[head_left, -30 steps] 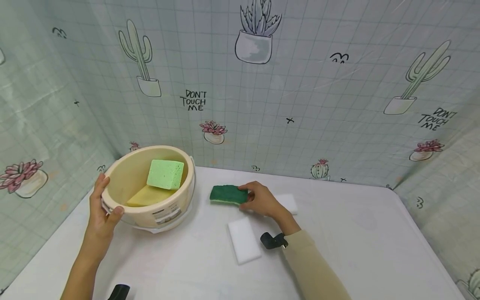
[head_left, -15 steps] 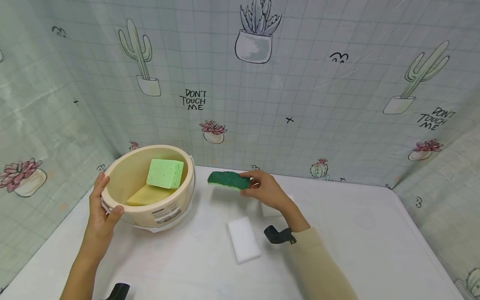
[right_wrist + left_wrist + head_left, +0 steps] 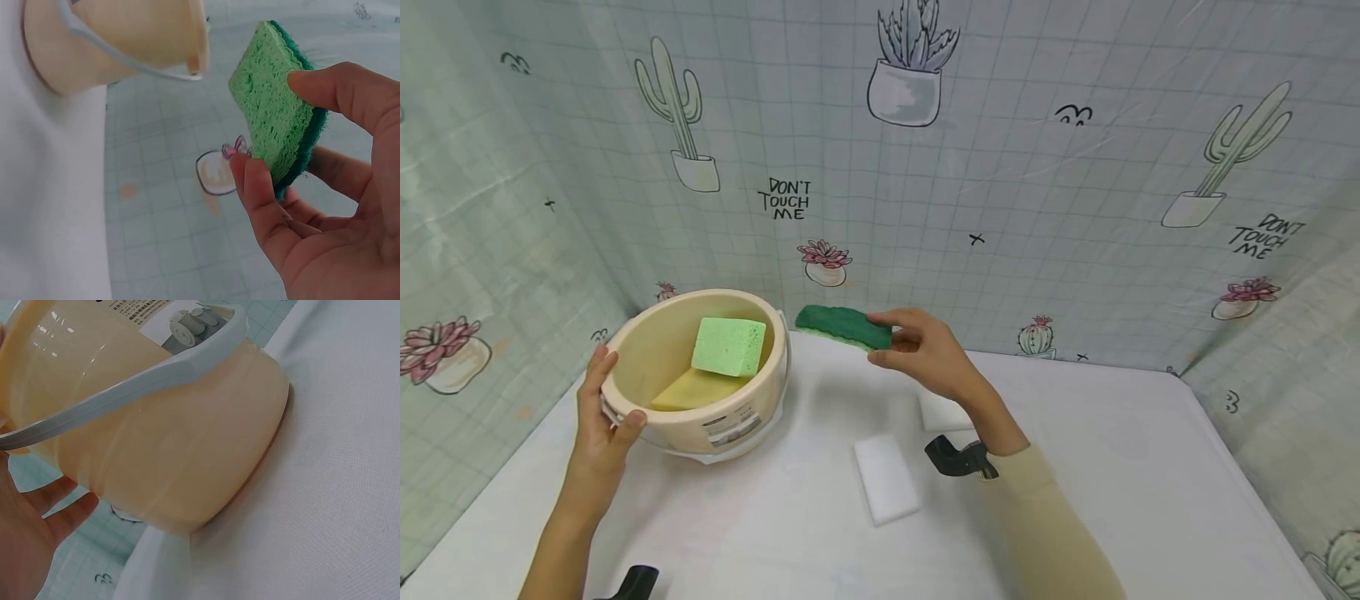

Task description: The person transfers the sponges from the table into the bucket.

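In the head view a cream bucket (image 3: 730, 429) stands at the left, with a light green sponge (image 3: 730, 346) lying over a yellow one (image 3: 696, 390) inside. My left hand (image 3: 602, 425) holds the bucket's left side at the rim, thumb toward the front. Its fingers (image 3: 72, 515) spread against the outer wall in the left wrist view. To the right of the bucket, my right hand (image 3: 925, 354) pinches one end of a scouring sponge (image 3: 844, 325), raised above the table. The right wrist view shows its pale green porous face (image 3: 265, 94) and dark green scrubbing layer.
Two white sponge blocks lie on the white table (image 3: 1097, 483): one (image 3: 886, 479) in front, another (image 3: 943, 412) partly behind the right forearm. The grey bucket handle (image 3: 125, 397) hangs across the bucket's side. A printed curtain (image 3: 1000, 175) stands behind the table.
My right hand has lifted the scouring sponge off the table and moved it up and slightly left, toward the bucket. The left hand and bucket stay put.
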Motion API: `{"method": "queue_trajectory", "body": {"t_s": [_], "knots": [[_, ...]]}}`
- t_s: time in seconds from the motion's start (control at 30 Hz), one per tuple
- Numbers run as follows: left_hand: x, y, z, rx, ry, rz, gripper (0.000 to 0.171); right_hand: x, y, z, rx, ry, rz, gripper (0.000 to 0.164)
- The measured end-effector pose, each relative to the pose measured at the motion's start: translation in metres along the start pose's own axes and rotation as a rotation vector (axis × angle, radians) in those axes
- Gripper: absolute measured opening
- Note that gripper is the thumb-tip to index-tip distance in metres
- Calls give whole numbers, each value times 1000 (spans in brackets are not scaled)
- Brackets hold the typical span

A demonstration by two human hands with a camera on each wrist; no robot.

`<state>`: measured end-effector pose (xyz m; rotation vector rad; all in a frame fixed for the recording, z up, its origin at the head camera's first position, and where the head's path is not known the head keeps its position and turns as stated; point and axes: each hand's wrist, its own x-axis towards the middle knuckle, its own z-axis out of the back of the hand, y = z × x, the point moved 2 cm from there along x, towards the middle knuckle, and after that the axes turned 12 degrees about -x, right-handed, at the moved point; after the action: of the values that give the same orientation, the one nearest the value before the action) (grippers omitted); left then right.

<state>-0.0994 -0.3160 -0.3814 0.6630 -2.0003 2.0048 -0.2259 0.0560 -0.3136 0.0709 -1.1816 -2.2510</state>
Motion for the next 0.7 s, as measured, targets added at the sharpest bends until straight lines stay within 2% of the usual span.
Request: {"method": "queue_trajectory", "body": {"t_s": [0.2, 0.53, 0.7], "knots": [[-1, -1, 0, -19, 0, 7, 69, 7, 19, -4, 19, 14, 86, 50], [0, -2, -1, 20, -13, 21, 69, 21, 36, -20, -1, 40, 115, 50], [-1, -2, -1, 13, -10, 17, 69, 28, 47, -30, -66, 43, 129, 46]]}}
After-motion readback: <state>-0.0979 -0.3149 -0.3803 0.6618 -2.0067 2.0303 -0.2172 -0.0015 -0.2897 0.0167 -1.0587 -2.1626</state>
